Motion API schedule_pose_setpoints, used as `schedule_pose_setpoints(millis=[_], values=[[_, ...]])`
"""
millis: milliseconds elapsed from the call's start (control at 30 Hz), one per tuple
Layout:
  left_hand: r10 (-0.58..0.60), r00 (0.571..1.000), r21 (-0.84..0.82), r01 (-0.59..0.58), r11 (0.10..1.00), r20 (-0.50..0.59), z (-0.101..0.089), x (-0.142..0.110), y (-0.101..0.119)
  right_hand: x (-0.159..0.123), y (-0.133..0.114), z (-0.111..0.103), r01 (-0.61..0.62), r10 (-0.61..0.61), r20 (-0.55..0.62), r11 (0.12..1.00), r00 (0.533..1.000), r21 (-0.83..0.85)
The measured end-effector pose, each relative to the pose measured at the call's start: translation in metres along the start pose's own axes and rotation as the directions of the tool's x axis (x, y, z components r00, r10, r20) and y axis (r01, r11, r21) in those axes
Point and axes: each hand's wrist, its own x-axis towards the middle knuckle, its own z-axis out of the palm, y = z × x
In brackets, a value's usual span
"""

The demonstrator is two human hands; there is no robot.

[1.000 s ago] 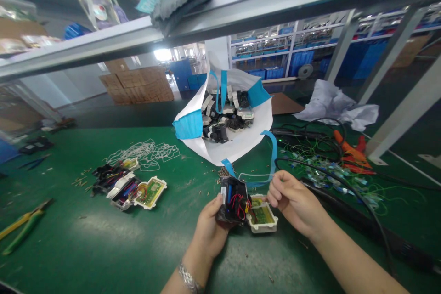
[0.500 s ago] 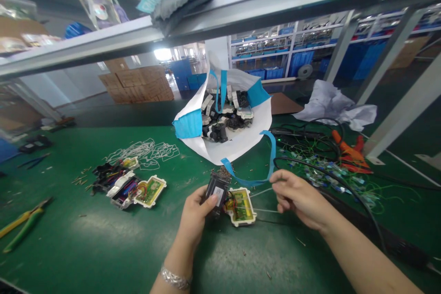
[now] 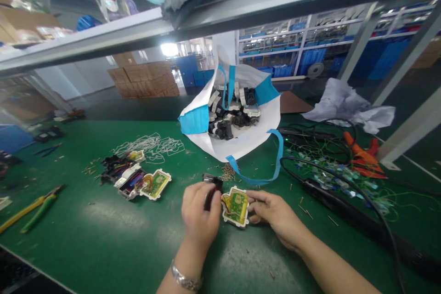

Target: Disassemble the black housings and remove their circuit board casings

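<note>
Workshop w/ racks (image 3: 275, 46) beyond; green tabletop (image 3: 103, 243) up front. White bag (image 3: 237, 147) w/ blue trim sits open on the far side, mouth facing the near edge, prob. for easy reach; black & white units (image 3: 222, 129) piled inside.

Near centre, L hand (image 3: 200, 211) is curled round a black housing (image 3: 208, 198), mostly hidden by the fingers. White-rimmed cover (image 3: 237, 207) w/ green board lies just right of it, wires (image 3: 225, 201) running btwn; kept close prob. b/c the wires are short. R hand (image 3: 268, 211) has fingers part-bent at the cover's right edge, maybe steadying it; can't tell if it's gripped.

Opened unit (image 3: 132, 181) lies left, pliers (image 3: 39, 206) farther left, prob. parked clear of the hands.
</note>
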Motion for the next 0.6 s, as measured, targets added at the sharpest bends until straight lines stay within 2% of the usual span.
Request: schedule_pose_setpoints(millis=[33, 67, 100, 167, 200, 267, 367, 500, 600], values=[[0.09, 0.988, -0.02, -0.088, 0.996, 0.128, 0.0, -0.003, 0.008, -0.001, 0.0, 0.0, -0.002, 0.002, 0.007, 1.0, 1.0, 0.022], [0.154, 0.95, -0.034, -0.151, 0.988, 0.272, 0.0, -0.006, 0.015, -0.001, -0.001, 0.0, -0.005, 0.005, 0.013, 0.999, 1.0, 0.043], [0.19, 0.895, -0.032, -0.194, 0.981, 0.404, 0.001, -0.008, 0.021, -0.002, -0.002, 0.0, -0.008, 0.007, 0.018, 0.998, 1.0, 0.064], [0.183, 0.792, 0.017, -0.237, 0.971, 0.583, 0.002, -0.011, 0.028, -0.005, -0.004, 0.001, -0.016, 0.013, 0.024, 0.995, 1.0, 0.098], [0.165, 0.763, 0.048, -0.248, 0.968, 0.625, 0.002, -0.012, 0.029, -0.006, -0.005, 0.002, -0.02, 0.017, 0.029, 0.994, 0.999, 0.111], [0.148, 0.752, 0.092, -0.267, 0.959, 0.642, 0.003, -0.012, 0.027, -0.008, -0.008, 0.004, -0.032, 0.026, 0.046, 0.991, 0.999, 0.13], [0.17, 0.767, 0.127, -0.311, 0.942, 0.619, 0.002, -0.01, 0.021, -0.012, -0.008, 0.007, -0.024, 0.015, 0.082, 0.994, 0.996, 0.11], [0.135, 0.761, 0.208, -0.336, 0.918, 0.634, -0.01, -0.002, 0.02, -0.011, -0.001, 0.007, 0.036, -0.032, 0.091, 0.999, 0.995, -0.04], [0.087, 0.725, 0.24, -0.336, 0.911, 0.683, -0.025, -0.001, 0.023, -0.008, 0.004, 0.006, 0.057, -0.045, 0.077, 0.985, 0.996, -0.165]])
